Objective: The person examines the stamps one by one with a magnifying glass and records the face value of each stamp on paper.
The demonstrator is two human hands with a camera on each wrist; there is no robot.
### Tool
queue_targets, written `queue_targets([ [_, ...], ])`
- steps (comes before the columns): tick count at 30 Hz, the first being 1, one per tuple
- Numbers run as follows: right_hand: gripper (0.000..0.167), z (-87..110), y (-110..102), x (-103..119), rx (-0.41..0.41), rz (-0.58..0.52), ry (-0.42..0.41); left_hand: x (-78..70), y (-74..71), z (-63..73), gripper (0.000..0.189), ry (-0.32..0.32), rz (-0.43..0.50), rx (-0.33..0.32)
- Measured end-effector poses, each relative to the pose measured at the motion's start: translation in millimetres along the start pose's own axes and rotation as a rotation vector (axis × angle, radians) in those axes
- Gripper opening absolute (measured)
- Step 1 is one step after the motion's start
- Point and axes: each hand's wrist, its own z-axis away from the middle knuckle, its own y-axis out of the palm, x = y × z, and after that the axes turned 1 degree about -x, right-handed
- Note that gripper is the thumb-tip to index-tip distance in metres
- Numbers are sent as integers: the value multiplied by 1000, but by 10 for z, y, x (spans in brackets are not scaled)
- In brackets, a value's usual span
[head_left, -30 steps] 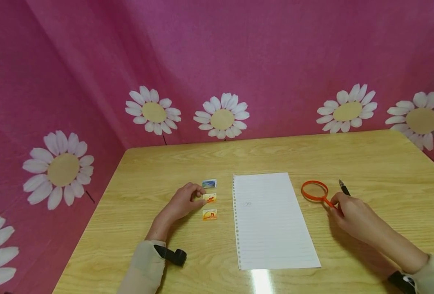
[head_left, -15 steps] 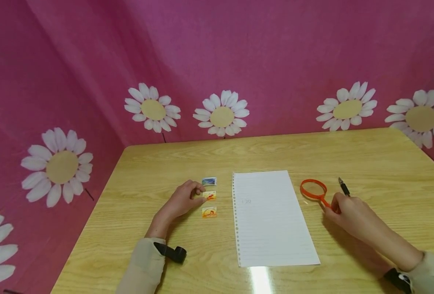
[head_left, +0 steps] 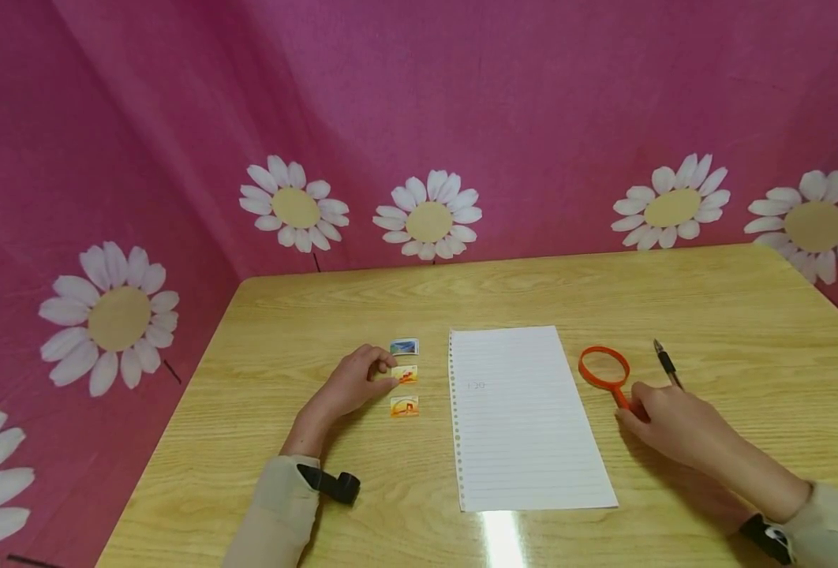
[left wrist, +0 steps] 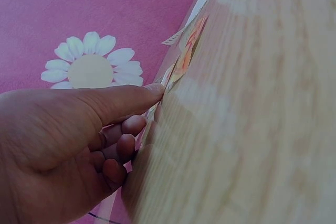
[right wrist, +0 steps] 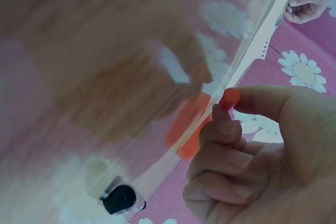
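My left hand (head_left: 351,383) lies by a column of three small stamps. Its thumb and index finger touch the left edge of the middle, yellow-and-red stamp (head_left: 406,374), which is flat on the table; the other fingers are bent. Above it sits a blue stamp (head_left: 405,347), and below it another yellow-orange stamp (head_left: 404,406). At the right, my right hand (head_left: 675,422) pinches the handle of an orange magnifying glass (head_left: 619,397) between thumb and index finger. In the right wrist view the tip of the orange handle (right wrist: 230,98) shows between them.
A lined, perforated sheet of paper (head_left: 533,442) with a faint handwritten number near its upper left lies between the hands. Beyond the right hand is a black pen (head_left: 667,367), partly hidden by it. A pink curtain with daisies (head_left: 533,118) borders the wooden table (head_left: 518,296).
My right hand has shifted slightly left, turning the magnifying glass handle more upright in view and uncovering more of the pen. The left hand stays at the middle stamp. The head view has tilted slightly.
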Motion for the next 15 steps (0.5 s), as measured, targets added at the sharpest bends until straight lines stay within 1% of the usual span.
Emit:
queue_targets([
  [8,30,2,23,-22,20,6,-8,10,-1,-6,21,16,-5,1],
  [15,30,14,17,-33,49,-18,0,1,3,6,21,33,1,5],
])
